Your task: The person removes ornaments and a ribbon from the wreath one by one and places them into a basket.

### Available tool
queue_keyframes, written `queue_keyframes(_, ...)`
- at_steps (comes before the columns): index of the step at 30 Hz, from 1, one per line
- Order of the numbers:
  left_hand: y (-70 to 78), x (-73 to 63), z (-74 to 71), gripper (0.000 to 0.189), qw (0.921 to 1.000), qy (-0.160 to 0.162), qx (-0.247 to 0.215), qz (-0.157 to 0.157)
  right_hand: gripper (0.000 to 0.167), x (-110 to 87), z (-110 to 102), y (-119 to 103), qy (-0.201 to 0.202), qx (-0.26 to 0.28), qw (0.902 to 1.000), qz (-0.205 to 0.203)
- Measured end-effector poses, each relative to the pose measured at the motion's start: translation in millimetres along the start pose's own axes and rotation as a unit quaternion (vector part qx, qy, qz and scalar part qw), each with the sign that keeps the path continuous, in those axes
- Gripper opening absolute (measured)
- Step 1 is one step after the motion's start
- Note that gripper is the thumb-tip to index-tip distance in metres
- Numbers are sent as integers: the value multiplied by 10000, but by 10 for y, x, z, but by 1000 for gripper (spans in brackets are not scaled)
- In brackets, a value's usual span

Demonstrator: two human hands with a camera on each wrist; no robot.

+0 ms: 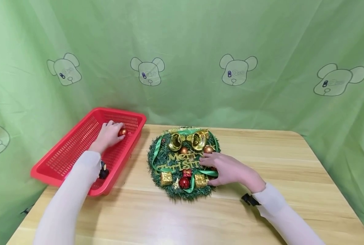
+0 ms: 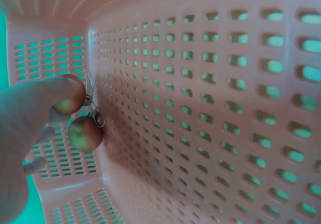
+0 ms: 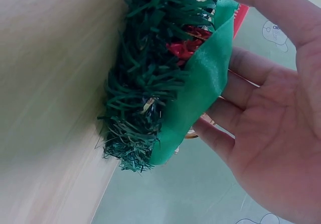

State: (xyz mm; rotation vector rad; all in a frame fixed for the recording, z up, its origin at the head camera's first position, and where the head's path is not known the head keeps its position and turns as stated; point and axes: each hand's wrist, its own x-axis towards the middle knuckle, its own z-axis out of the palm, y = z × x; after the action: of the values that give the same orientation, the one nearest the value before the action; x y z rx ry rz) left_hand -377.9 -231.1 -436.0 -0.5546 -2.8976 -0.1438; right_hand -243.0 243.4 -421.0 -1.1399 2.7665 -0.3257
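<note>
My left hand [image 1: 109, 134] reaches into the far end of a red plastic basket [image 1: 143, 119]. It holds a copper-coloured Christmas bauble [image 2: 75, 99] with a thin hanging thread, the thumb across its side. Close below it, a second copper bauble [image 2: 85, 133] shows in the left wrist view. A green Christmas wreath [image 1: 177, 195] lies on the table with gold "Merry Christmas" lettering, gold bells [image 1: 198, 141] and a red bauble [image 1: 184, 183]. My right hand [image 1: 230, 169] rests at the wreath's right side, fingers spread loosely beside the green ribbon [image 3: 203, 83].
The basket stands on the left of the wooden table [image 1: 261, 217], with a black object [image 1: 103, 170] by the left sleeve. A green curtain [image 1: 188, 30] printed with bear heads hangs behind the table and at both sides.
</note>
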Motion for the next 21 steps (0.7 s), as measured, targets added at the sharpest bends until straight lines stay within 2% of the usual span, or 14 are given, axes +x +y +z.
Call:
queue_keyframes(6,10,8,30,36,9998,-96,147,40,72,11,-9,4,3,-3,10000,-41)
queue_keyframes(14,51,40,78,43,9995,-240,171,71,71,-35,14,24,7,2,10000,7)
queue_keyframes(21,23,14,57,50,9995,-257,181,-51,70,0,12,8,87,70,9999,-52)
